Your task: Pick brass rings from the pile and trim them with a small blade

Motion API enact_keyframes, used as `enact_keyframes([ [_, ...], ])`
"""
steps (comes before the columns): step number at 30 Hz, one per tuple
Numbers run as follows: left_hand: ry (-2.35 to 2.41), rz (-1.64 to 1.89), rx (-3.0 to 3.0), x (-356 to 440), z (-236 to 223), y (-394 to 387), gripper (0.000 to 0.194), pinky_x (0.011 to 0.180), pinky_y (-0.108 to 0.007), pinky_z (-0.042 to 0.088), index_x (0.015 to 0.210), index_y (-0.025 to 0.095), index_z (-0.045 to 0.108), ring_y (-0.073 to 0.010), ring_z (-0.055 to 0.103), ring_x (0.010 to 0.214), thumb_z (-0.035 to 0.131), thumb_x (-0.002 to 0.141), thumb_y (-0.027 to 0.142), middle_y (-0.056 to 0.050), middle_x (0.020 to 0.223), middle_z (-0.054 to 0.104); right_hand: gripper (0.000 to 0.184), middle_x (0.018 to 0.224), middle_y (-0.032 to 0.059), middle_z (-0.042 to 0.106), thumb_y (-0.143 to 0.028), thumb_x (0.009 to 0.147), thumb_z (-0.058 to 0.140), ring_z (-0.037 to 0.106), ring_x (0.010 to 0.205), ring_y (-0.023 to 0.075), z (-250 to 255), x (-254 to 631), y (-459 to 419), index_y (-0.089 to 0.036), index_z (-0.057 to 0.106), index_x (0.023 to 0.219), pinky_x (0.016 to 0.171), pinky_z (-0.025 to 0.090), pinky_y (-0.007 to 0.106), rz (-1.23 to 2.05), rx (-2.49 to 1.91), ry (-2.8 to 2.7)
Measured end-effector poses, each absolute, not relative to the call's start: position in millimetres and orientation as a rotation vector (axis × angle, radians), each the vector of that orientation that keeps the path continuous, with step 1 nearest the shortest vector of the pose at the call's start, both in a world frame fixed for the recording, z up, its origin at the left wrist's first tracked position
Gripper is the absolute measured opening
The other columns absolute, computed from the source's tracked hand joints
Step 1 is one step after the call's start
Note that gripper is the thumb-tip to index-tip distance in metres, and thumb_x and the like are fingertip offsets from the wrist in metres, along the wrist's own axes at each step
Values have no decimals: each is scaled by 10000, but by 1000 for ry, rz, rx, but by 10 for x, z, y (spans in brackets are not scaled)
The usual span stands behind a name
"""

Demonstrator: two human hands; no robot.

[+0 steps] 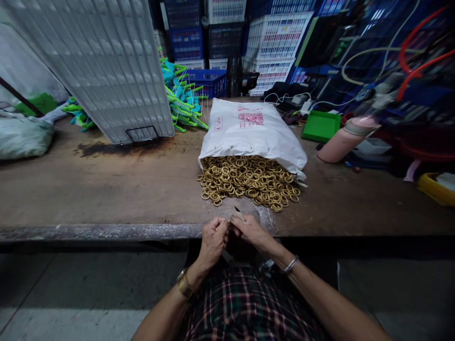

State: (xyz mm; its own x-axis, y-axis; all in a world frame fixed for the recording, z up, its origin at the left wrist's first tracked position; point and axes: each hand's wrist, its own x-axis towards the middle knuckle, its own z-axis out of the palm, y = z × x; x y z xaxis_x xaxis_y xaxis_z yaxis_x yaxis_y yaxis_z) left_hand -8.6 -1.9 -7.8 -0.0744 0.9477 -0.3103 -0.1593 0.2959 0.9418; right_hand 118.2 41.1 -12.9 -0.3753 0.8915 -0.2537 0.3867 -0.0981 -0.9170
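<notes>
My left hand (214, 239) is closed at the table's front edge, pinching a small gold-coloured ring (228, 223) that is mostly hidden by the fingers. Close against it, my right hand (251, 231) grips a small knife (239, 214), its dark pointed blade angled up and away from me. The fingertips of both hands nearly meet around the ring. Just beyond them, a heap of gold-coloured rings (249, 181) spills onto the wooden table (135, 189) from the open mouth of a white sack (245, 132) with red print.
On the left stands a tall translucent ribbed panel (117, 71), with green and blue plastic pieces (183, 102) behind it. To the right are a green tray (321, 125), a pink bottle (346, 141) and a yellow container (435, 188). Stacked crates (279, 35) line the back.
</notes>
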Motion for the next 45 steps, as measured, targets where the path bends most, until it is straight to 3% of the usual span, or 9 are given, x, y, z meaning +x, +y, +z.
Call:
enact_keyframes([
  [7, 1098, 989, 746, -113, -117, -35, 376, 357, -158, 253, 789, 164, 516, -39, 355, 376, 535, 719, 533, 58, 533, 449, 260, 503, -45, 474, -347, 751, 454, 385, 478, 75, -117, 1152, 438, -165, 500, 570, 458, 297, 196, 1355, -1450, -1697],
  [17, 1043, 996, 716, -152, -142, -34, 350, 353, -156, 244, 761, 150, 522, -37, 351, 385, 522, 749, 500, 49, 542, 452, 241, 550, -19, 562, -312, 775, 420, 487, 542, 103, -122, 1144, 427, -166, 524, 615, 542, 367, 216, 1387, -1331, -1759],
  [21, 957, 1009, 648, -168, -151, -33, 352, 360, -153, 239, 797, 145, 529, -31, 347, 393, 536, 747, 493, 49, 560, 441, 237, 577, -12, 557, -276, 786, 382, 489, 557, 104, -81, 1156, 443, -167, 519, 626, 549, 358, 213, 1306, -1362, -1792],
  [26, 966, 1044, 700, -159, -138, -31, 345, 366, -154, 257, 824, 145, 522, -37, 354, 413, 511, 768, 485, 43, 586, 444, 191, 618, 10, 574, -211, 784, 369, 475, 557, 114, -98, 1231, 412, -172, 549, 732, 529, 297, 221, 908, -1508, -2151],
  [30, 1112, 1034, 878, -153, -121, -25, 372, 385, -166, 306, 720, 158, 486, -48, 370, 406, 461, 778, 524, 50, 540, 441, 228, 683, 26, 615, -128, 725, 389, 494, 587, 123, -107, 1258, 363, -176, 573, 852, 548, 262, 235, 688, -1498, -2467],
  [38, 1222, 1007, 958, -141, -79, -34, 392, 387, -158, 305, 681, 173, 441, -49, 380, 419, 440, 772, 554, 51, 556, 431, 284, 734, 46, 638, -142, 743, 382, 523, 622, 140, -100, 1226, 363, -176, 574, 950, 555, 247, 247, 624, -1530, -2578],
  [45, 1007, 1072, 778, -150, -8, -86, 343, 366, -147, 259, 772, 162, 500, -36, 360, 396, 500, 771, 505, 54, 544, 443, 249, 718, 53, 646, -184, 790, 360, 532, 602, 143, -86, 1251, 486, -170, 583, 900, 533, 250, 249, 650, -1545, -2623],
])
